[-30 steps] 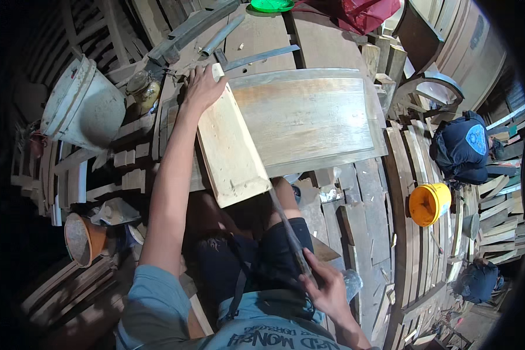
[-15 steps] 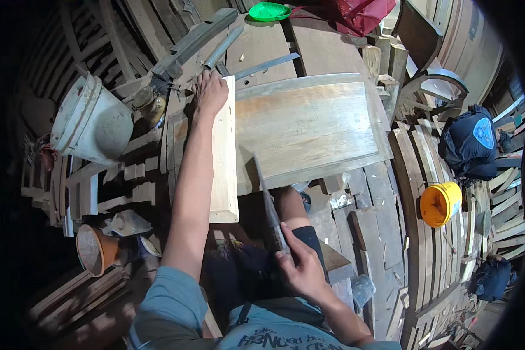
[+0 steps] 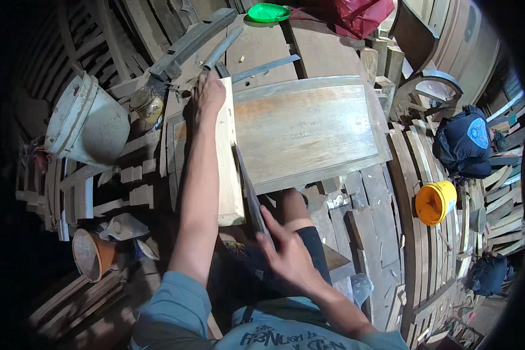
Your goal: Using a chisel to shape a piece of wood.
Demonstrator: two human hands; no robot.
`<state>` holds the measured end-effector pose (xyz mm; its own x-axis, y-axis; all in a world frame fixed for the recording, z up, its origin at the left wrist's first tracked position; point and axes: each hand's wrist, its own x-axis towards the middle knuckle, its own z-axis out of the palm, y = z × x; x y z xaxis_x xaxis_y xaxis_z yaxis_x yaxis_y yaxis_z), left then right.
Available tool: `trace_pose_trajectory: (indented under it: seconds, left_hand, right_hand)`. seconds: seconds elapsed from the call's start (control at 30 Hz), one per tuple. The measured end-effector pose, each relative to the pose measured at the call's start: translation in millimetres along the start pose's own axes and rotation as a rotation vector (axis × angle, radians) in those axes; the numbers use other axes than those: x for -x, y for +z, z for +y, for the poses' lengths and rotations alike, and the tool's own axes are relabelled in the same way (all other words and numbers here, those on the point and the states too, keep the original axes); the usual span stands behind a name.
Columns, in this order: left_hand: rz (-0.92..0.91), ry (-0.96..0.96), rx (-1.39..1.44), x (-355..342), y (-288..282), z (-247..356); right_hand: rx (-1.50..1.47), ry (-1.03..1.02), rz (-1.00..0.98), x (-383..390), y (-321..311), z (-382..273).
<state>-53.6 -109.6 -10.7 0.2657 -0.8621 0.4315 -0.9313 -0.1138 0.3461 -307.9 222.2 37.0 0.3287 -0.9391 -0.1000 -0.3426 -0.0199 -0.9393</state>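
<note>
My left hand (image 3: 209, 96) grips the top end of a pale wooden board (image 3: 227, 175), which lies lengthwise away from me over the left part of a worn wooden panel (image 3: 302, 131). My left forearm runs along the board's left side. My right hand (image 3: 280, 248) is closed on a long, dark, narrow blade-like tool (image 3: 248, 186); its tip reaches the board's right side about halfway along. The panel rests on a plank work surface (image 3: 321, 46) above my knees.
Around me are a white bucket (image 3: 87, 122), a glass jar (image 3: 146, 108), an orange container (image 3: 98, 254), a green dish (image 3: 268, 13), a red bag (image 3: 361, 16), metal pipes (image 3: 221, 46), a yellow bucket (image 3: 434, 203), dark bags (image 3: 461, 143) and stacked timber (image 3: 420, 251).
The board has swung from a slant to nearly straight and shows a narrower face. My right hand has moved up and left, bringing the tool to the board's side.
</note>
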Motion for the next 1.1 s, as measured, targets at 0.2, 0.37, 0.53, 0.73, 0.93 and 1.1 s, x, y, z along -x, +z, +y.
trace_pose_trajectory:
  seconds: [0.2,0.37,0.53,0.73,0.93,1.1]
  left_hand:
    - [0.066,-0.031,-0.051,7,1,-2]
    - [-0.024,-0.092,-0.068,10,-9,4]
    - [-0.097,-0.105,-0.021,12,-12,14]
    - [0.01,-0.011,-0.013,26,-12,10]
    - [-0.069,0.003,0.005,45,-23,11]
    - [-0.074,-0.005,-0.013,52,-35,19]
  right_hand:
    - [0.059,0.131,-0.023,-18,-24,-19]
    - [0.079,-0.013,0.031,-30,-20,-11]
    - [0.195,0.11,0.009,-71,-21,-13]
    - [0.163,0.127,0.002,-39,-20,-17]
    - [0.223,0.149,0.007,-49,-13,-24]
    - [0.26,-0.014,0.082,-26,-9,-9]
